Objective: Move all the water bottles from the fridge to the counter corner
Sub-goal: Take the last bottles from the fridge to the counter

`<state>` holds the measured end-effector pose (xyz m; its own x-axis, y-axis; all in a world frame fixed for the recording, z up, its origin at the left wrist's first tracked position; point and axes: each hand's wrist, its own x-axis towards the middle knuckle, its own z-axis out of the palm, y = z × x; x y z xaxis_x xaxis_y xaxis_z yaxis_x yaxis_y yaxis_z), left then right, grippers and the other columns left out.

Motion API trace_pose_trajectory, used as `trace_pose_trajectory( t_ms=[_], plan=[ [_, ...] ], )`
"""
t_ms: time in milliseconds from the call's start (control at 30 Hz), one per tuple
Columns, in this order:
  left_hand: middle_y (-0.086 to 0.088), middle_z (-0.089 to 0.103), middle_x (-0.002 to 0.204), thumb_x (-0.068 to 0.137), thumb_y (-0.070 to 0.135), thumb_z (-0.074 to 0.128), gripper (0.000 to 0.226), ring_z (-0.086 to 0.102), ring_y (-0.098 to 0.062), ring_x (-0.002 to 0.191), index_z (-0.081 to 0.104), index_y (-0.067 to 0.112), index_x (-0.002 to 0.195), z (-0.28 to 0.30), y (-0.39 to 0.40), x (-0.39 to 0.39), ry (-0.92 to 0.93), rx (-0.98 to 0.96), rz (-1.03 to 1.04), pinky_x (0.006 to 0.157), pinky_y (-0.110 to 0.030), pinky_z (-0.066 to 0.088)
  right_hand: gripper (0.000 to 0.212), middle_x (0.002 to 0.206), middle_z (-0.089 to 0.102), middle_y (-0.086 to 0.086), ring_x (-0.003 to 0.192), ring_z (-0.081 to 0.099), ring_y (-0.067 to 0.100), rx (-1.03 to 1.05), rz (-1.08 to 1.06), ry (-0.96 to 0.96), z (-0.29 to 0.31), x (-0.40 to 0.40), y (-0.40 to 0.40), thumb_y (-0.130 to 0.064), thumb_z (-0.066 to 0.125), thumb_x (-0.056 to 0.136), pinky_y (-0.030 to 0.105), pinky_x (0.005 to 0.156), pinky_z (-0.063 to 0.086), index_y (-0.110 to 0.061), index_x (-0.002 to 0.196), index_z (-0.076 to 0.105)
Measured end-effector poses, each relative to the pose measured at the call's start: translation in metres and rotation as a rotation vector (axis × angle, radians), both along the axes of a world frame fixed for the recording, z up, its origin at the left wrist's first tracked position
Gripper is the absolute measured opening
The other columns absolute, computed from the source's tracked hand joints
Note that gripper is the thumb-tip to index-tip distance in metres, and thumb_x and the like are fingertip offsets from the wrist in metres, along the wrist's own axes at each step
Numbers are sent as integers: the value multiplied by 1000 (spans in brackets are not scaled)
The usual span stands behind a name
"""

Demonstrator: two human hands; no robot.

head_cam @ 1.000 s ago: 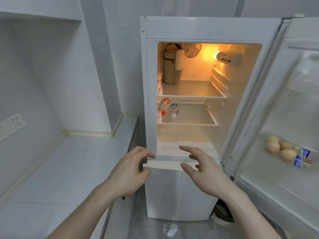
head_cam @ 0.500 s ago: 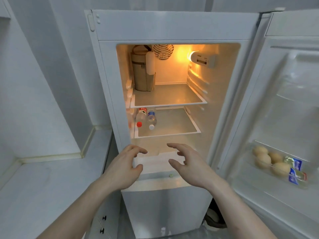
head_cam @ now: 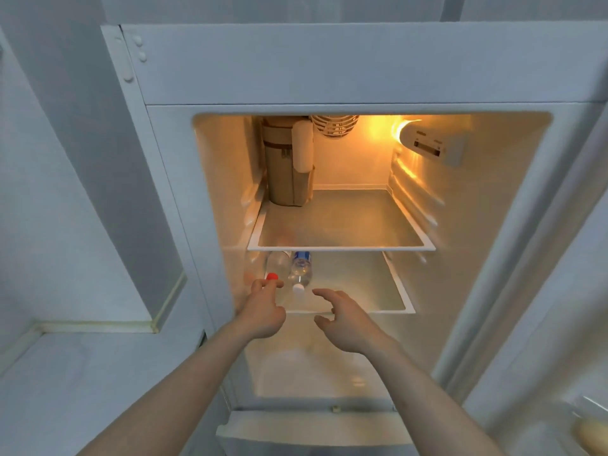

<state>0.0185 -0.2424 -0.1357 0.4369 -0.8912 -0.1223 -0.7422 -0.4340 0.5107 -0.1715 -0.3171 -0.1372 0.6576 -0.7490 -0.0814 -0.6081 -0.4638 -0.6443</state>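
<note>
Two clear water bottles lie side by side on the fridge's lower glass shelf (head_cam: 399, 299), caps toward me. The left bottle (head_cam: 277, 263) has a red cap; the right bottle (head_cam: 301, 269) has a white cap and a blue label. My left hand (head_cam: 263, 307) reaches in at the shelf's front left, its fingertips right at the red cap, fingers loosely curved and holding nothing. My right hand (head_cam: 345, 319) hovers at the shelf's front edge just right of the white cap, fingers spread and empty.
A tan upright container (head_cam: 288, 169) with a white handle stands at the back left of the upper shelf (head_cam: 345, 222). The white counter (head_cam: 98, 373) lies to the left of the fridge. The open fridge door (head_cam: 559, 340) is at the right, an egg at its lower edge.
The view has closed in on the fridge interior. Both hands have moved forward and up from the lower fridge front to the bottle shelf, the left reaching the red cap.
</note>
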Motion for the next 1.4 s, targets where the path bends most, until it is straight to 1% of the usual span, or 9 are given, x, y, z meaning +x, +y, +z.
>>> trace_pose_trajectory(
  t_ms=[133, 333, 433, 600, 767, 933, 1067, 1233, 1400],
  plan=[
    [-3, 22, 154, 92, 11, 51, 63, 49, -30, 127, 32, 23, 151, -20, -32, 6, 31, 67, 94, 105, -35, 43, 63, 155, 42, 4, 142, 46, 25, 26, 47, 76, -16, 33, -32, -25, 59, 102, 32, 113, 37, -31, 159, 34],
    [-4, 16, 158, 90, 13, 53, 67, 35, -35, 140, 31, 27, 152, -36, -65, 20, 14, 148, 202, 118, -45, 34, 67, 156, 40, 10, 140, 48, 32, 33, 110, 181, -28, 71, -60, -20, 57, 102, 38, 113, 41, -31, 161, 30],
    [-7, 15, 158, 88, 12, 52, 67, 32, -36, 142, 31, 27, 149, -41, -78, 29, -13, 195, 188, 116, -44, 35, 69, 156, 39, 11, 140, 48, 32, 27, 125, 226, -32, 86, -71, -21, 58, 101, 38, 114, 41, -31, 162, 28],
    [-9, 16, 162, 89, 13, 55, 76, 27, -35, 148, 22, 27, 156, -47, -93, 37, -61, 262, 148, 118, -46, 35, 74, 158, 40, 9, 142, 47, 30, 22, 153, 291, -40, 95, -79, -15, 57, 98, 37, 113, 42, -32, 163, 26],
    [-6, 24, 161, 91, 17, 57, 75, 31, -32, 148, 25, 24, 158, -49, -99, 40, -83, 287, 128, 119, -44, 34, 69, 147, 51, 10, 132, 54, 33, -13, 110, 280, -46, 93, -81, -11, 60, 95, 40, 103, 48, -31, 156, 33],
    [-6, 25, 161, 91, 19, 57, 72, 34, -32, 146, 28, 26, 157, -48, -102, 41, -98, 292, 110, 118, -43, 35, 59, 135, 57, 13, 120, 58, 35, -20, 61, 261, -50, 80, -89, -7, 57, 94, 37, 81, 44, -28, 145, 38],
    [-5, 29, 153, 90, 14, 55, 67, 42, -32, 136, 35, 29, 152, -49, -97, 39, -120, 249, 93, 112, -42, 43, 68, 137, 57, 14, 125, 54, 35, -35, 82, 254, -55, 72, -89, -6, 56, 93, 40, 93, 48, -31, 153, 35],
    [-5, 39, 131, 87, 8, 54, 47, 52, -30, 109, 42, 29, 127, -53, -88, 33, -173, 218, 66, 97, -43, 51, 75, 136, 57, 13, 124, 55, 32, -45, 89, 204, -60, 67, -81, -2, 58, 91, 38, 94, 48, -32, 154, 33],
    [-6, 43, 132, 89, 8, 54, 49, 51, -30, 114, 42, 29, 132, -58, -78, 27, -227, 222, 43, 100, -40, 48, 67, 132, 59, 12, 119, 58, 32, -44, 64, 178, -62, 63, -82, -1, 58, 89, 35, 86, 46, -30, 146, 40]
  ],
)
